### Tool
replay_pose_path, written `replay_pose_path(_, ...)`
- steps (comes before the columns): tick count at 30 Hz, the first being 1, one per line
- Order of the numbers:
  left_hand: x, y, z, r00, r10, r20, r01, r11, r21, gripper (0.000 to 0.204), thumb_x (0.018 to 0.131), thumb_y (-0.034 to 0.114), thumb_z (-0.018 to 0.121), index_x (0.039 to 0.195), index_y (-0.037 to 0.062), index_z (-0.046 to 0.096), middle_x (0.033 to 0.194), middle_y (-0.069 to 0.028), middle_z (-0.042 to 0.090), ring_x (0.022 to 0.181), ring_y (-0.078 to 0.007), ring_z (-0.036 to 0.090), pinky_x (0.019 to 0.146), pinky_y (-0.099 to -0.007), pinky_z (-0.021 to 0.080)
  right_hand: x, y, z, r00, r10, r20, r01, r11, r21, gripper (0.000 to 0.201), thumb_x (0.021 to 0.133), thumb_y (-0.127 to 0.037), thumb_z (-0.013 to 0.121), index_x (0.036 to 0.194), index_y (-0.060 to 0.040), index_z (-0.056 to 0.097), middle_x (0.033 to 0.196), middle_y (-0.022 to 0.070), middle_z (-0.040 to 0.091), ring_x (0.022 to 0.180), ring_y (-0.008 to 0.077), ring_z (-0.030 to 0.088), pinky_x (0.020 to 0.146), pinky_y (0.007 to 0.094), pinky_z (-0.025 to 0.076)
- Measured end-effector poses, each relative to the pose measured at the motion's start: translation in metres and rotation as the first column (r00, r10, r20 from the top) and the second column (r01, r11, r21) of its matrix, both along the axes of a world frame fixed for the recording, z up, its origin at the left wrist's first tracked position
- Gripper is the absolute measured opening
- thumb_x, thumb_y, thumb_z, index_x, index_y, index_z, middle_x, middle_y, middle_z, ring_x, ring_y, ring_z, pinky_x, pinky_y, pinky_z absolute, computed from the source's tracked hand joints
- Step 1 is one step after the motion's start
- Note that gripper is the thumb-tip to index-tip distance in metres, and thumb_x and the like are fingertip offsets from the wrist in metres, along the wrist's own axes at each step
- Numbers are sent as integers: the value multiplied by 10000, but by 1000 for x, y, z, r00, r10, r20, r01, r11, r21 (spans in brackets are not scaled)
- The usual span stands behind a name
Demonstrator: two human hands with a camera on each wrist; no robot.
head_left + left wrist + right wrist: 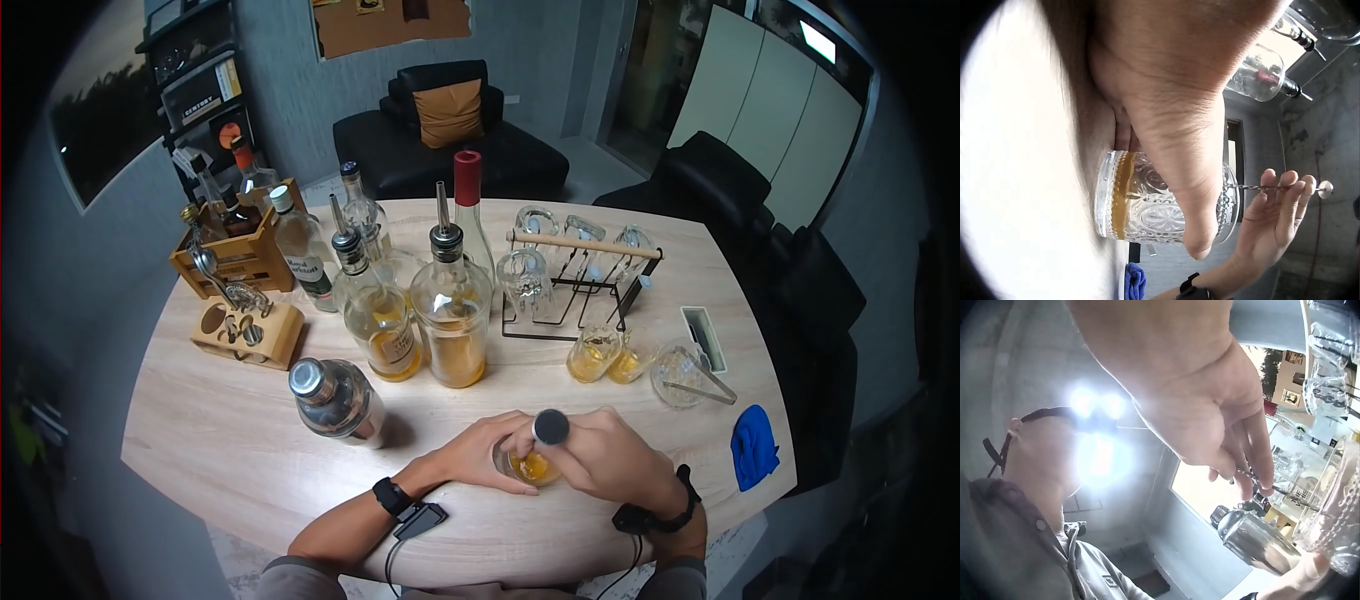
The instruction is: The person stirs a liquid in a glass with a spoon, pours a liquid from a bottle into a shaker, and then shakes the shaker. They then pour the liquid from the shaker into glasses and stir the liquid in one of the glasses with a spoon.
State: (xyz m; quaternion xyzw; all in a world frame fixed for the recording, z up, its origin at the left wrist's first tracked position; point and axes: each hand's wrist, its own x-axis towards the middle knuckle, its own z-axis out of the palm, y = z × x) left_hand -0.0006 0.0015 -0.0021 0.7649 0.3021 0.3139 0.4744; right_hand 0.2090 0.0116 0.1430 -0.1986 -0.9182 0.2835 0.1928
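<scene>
Head view: the left hand (478, 455) grips a patterned glass (528, 466) of amber drink at the bench (200, 430) edge, while the right hand (612, 458) pinches a stirring spoon (550, 427) standing in it.

Left wrist: the drink is poured, stirring seems underway.

Right wrist: shaker (1259, 540) stands nearby, blurred
</scene>
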Motion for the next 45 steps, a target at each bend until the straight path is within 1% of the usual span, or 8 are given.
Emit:
replay_pose_path(9, 4, 4, 2, 997, 5, 83, -18, 986, 164, 866, 669, 352, 930, 1381, 35, 552, 1244, -137, 649, 1135, -282, 629, 997, -377, 484, 0, -4, 7, 997, 75, 15, -75, 997, -24, 151, 941, -96, 596, 1024, 30, 600, 836, 187, 664, 732, 384, 665, 637, 438, 541)
replay_pose_path(12, 1, -1, 2, 998, 12, 59, -10, 999, -32, 868, 668, 355, 929, 1380, 35, 551, 1279, -141, 641, 1172, -288, 620, 1028, -379, 474, -1, -2, 1, 1000, -1, -27, 1, 1000, -9, 137, 930, -88, 606, 1013, 20, 592, 818, 181, 663, 723, 385, 663, 632, 438, 537)
replay_pose_path(17, 2, 1, 6, 999, 11, 30, -13, 998, 59, 863, 673, 353, 925, 1380, 31, 549, 1291, -145, 636, 1177, -299, 619, 1025, -379, 475, 6, -4, 10, 996, -64, 60, 65, 998, -12, 141, 929, -98, 627, 1002, 19, 597, 808, 187, 658, 717, 391, 657, 626, 439, 533)
replay_pose_path(21, 2, 4, 2, 998, 1, 69, -12, 987, 163, 856, 676, 345, 924, 1378, 31, 550, 1287, -142, 636, 1169, -302, 622, 1014, -379, 479, 3, -5, 5, 998, 68, 6, -68, 997, 27, 193, 932, -105, 617, 1071, 29, 613, 817, 193, 662, 718, 388, 659, 626, 441, 533)
replay_pose_path(27, -1, -1, 9, 1000, 1, -19, -1, 1000, 6, 862, 669, 352, 924, 1375, 31, 550, 1290, -150, 633, 1186, -303, 614, 1034, -387, 474, 0, -4, 8, 998, -64, -24, 65, 998, 11, 150, 920, -98, 627, 1011, 19, 606, 808, 193, 659, 712, 381, 662, 625, 437, 536)
replay_pose_path(32, 2, 2, 4, 998, 11, 66, -17, 995, 94, 854, 673, 348, 920, 1374, 30, 550, 1283, -148, 635, 1184, -298, 614, 1031, -389, 474, 8, -4, 4, 998, 33, 55, -32, 999, -14, 175, 920, -99, 631, 1038, 30, 620, 847, 182, 674, 739, 364, 676, 638, 425, 545)
replay_pose_path(38, 0, 1, 4, 1000, 0, 24, -2, 998, 68, 848, 682, 353, 914, 1377, 33, 547, 1280, -138, 635, 1192, -292, 610, 1036, -385, 470, -2, -5, 3, 997, 4, -77, -6, 1000, -16, 144, 919, -63, 613, 1040, 15, 626, 891, 160, 675, 765, 349, 675, 644, 417, 546)
replay_pose_path(45, 2, 3, 3, 999, 12, 41, -17, 991, 131, 858, 680, 353, 918, 1381, 29, 544, 1275, -135, 638, 1161, -290, 619, 1014, -386, 478, 5, -7, 13, 998, 15, 62, -17, 1000, 26, 152, 947, -103, 597, 1036, 16, 628, 878, 157, 674, 764, 345, 678, 649, 415, 544)
